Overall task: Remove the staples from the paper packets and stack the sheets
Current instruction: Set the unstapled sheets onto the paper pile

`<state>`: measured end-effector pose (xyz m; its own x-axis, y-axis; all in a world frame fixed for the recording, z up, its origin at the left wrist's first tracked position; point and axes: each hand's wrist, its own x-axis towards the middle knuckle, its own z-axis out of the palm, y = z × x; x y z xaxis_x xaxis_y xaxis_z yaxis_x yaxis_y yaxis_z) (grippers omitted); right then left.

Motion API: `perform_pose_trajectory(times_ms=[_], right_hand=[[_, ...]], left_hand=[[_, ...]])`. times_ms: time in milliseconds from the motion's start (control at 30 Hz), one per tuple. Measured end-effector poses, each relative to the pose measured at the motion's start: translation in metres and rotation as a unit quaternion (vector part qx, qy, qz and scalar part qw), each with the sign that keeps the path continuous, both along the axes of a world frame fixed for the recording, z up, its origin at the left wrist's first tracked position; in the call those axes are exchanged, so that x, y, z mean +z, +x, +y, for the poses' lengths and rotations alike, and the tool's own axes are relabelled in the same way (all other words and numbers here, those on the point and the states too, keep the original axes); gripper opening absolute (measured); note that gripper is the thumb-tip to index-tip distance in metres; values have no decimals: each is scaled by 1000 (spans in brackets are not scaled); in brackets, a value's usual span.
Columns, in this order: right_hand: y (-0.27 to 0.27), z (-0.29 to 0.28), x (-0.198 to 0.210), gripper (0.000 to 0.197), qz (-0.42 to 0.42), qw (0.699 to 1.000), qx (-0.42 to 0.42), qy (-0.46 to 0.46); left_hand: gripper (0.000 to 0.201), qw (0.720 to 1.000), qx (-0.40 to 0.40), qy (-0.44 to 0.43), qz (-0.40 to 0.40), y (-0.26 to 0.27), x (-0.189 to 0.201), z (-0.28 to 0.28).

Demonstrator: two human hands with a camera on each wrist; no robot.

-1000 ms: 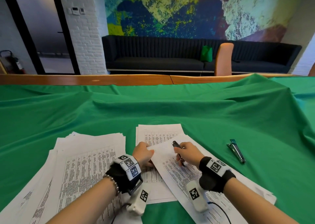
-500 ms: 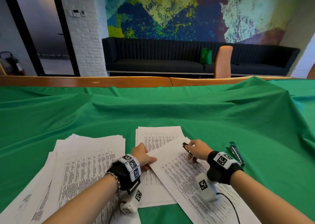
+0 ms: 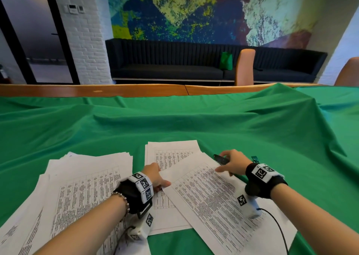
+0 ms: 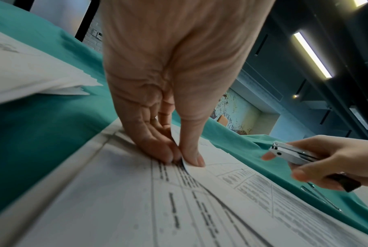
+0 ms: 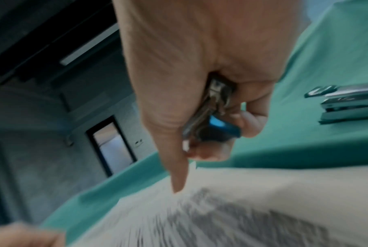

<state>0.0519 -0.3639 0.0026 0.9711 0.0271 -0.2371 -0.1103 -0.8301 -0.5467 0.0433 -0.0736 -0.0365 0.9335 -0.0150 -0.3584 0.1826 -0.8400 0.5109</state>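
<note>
A printed paper packet (image 3: pixel 211 194) lies slanted across a second sheet pile (image 3: pixel 171 153) on the green cloth. My left hand (image 3: pixel 155 177) pinches the packet's left corner between thumb and fingers (image 4: pixel 174 155). My right hand (image 3: pixel 231 163) grips a black and silver staple remover (image 3: pixel 220 159) above the packet's far right edge, with its index finger pointing down at the paper (image 5: pixel 178 180). The same tool (image 4: pixel 292 154) shows in the left wrist view, held off the paper. A large loose stack of sheets (image 3: pixel 81 186) lies to the left.
A teal stapler (image 5: pixel 347 103) lies on the green cloth (image 3: pixel 194 122) just right of my right hand, mostly hidden behind my wrist in the head view. The cloth is rumpled, with a raised fold at the back right. A wooden table edge (image 3: pixel 97 89) runs behind.
My right hand has drawn the staple remover away to the right, from over the packet's top corner to beyond its right edge. My left hand has kept its hold on the packet's corner.
</note>
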Motion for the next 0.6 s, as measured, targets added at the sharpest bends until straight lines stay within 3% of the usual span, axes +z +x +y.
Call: perform_pose_trajectory(times_ms=[100,233,333,500,600], right_hand=[[-8,20,-13,71,36,992,106,-52],[-15,42,-25,85,63,975,178,-113],[-19,46,-25,106,80,970,190,-130],[-28,34,-20,110,85,955,166,-230],[-31,10,-8,121,115,958,134,-225]], left_hand=[[42,1000,3,-18,0,-3,3,-1],[40,1000,0,-24,10,-3,3,1],[37,999,1,-40,23,-3,1,2],[42,999,-3,-43,21,-2,-1,3],[41,999,-12,-37,24,-2,-1,2]])
